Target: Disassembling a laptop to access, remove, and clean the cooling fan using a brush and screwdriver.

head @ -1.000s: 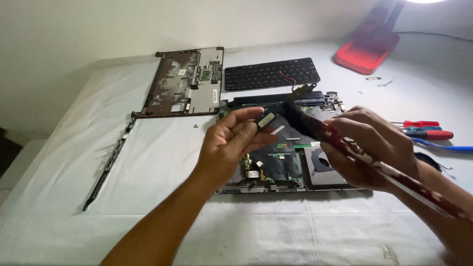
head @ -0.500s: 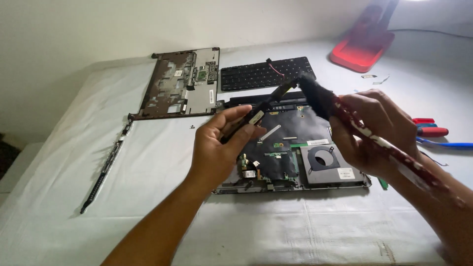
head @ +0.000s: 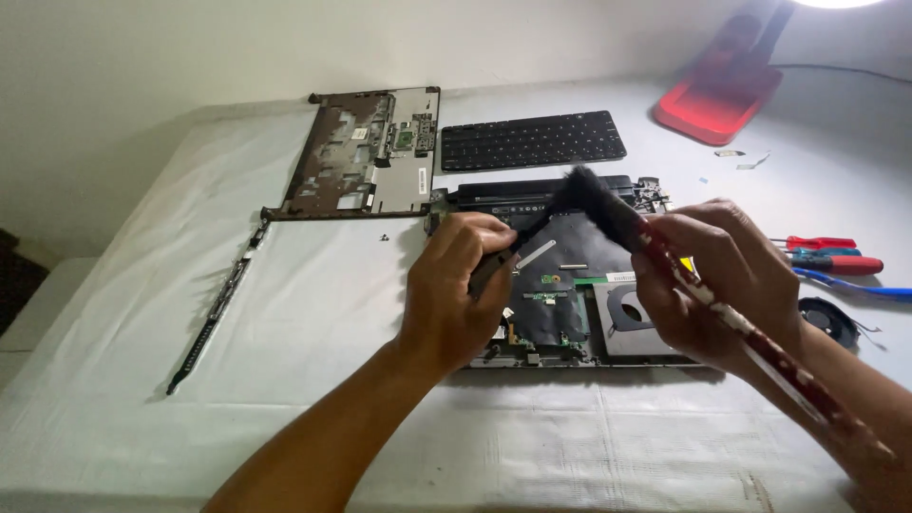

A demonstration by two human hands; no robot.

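An opened laptop base [head: 570, 285] with its circuit board exposed lies on the white table. My left hand [head: 456, 285] grips a thin dark strip-shaped part [head: 508, 249] and holds it slanted over the base. My right hand [head: 727, 275] is closed around a red patterned brush handle [head: 760, 347]. The brush's black bristles [head: 594, 195] touch the upper end of the held part, above the laptop's rear edge.
A detached palmrest cover [head: 366, 157] and a black keyboard [head: 532, 141] lie at the back. A long thin trim strip [head: 218, 304] rests at the left. Red and blue screwdrivers [head: 831, 256], a small fan [head: 826, 318] and a red lamp base [head: 712, 100] are on the right.
Both hands have moved back over the laptop's rear half. The held part now slants lower, and the bristles have swept up toward its far end.
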